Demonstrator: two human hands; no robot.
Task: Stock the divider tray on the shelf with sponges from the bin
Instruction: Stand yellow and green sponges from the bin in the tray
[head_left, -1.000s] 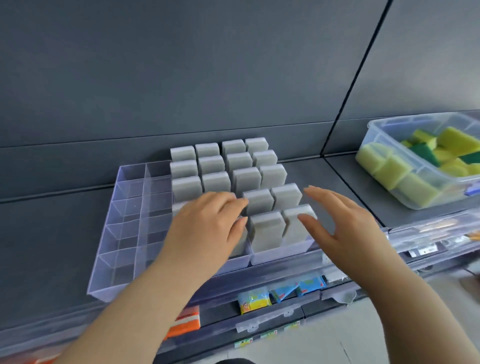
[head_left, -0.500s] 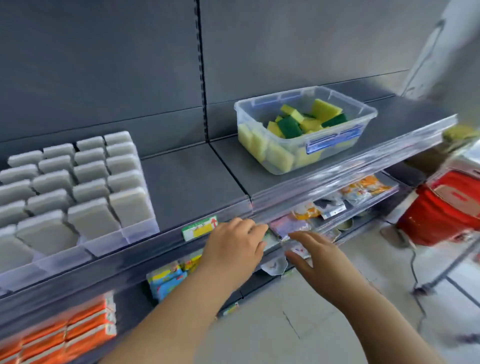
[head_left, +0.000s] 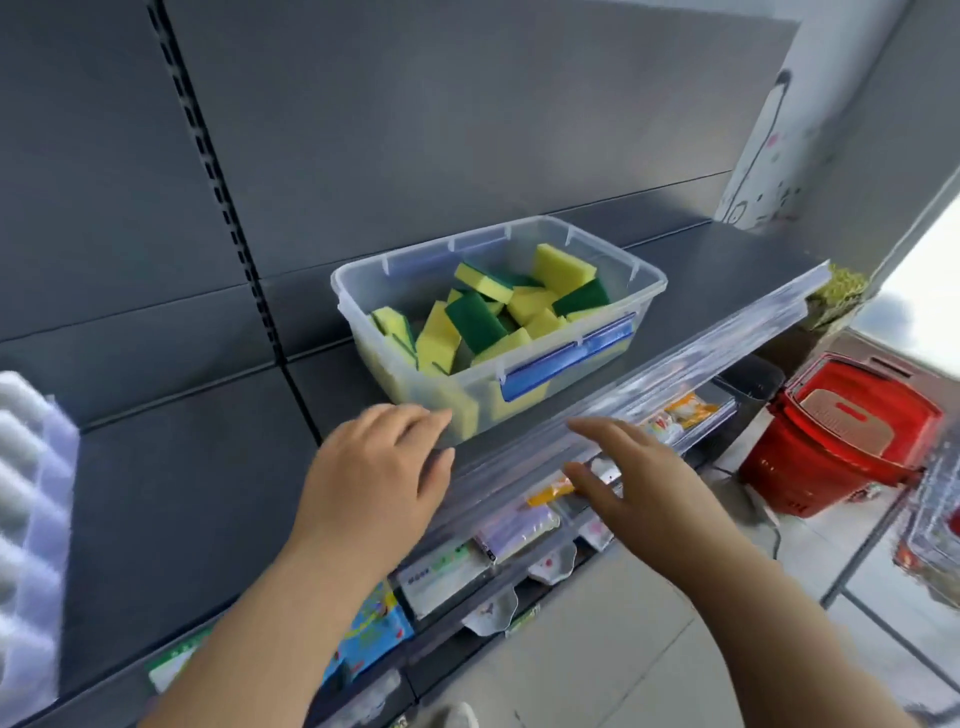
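bin (head_left: 641, 285): clear plastic, blue latch, lidless, on shelf (head_left: 208, 467) | sponges (head_left: 475, 319): yellow with green scrub faces, piled loosely inside bin | divider tray (head_left: 58, 467): clear, far left, blurred, holds grey sponges (head_left: 15, 434)

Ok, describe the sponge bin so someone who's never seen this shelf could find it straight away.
Start at the dark grey shelf, right of its slotted upright. The bin is the clear plastic tub standing there, just beyond the left hand, full of loose yellow-and-green sponges. Its blue front clip sets it apart from the divider tray at far left, which holds pale grey blocks.
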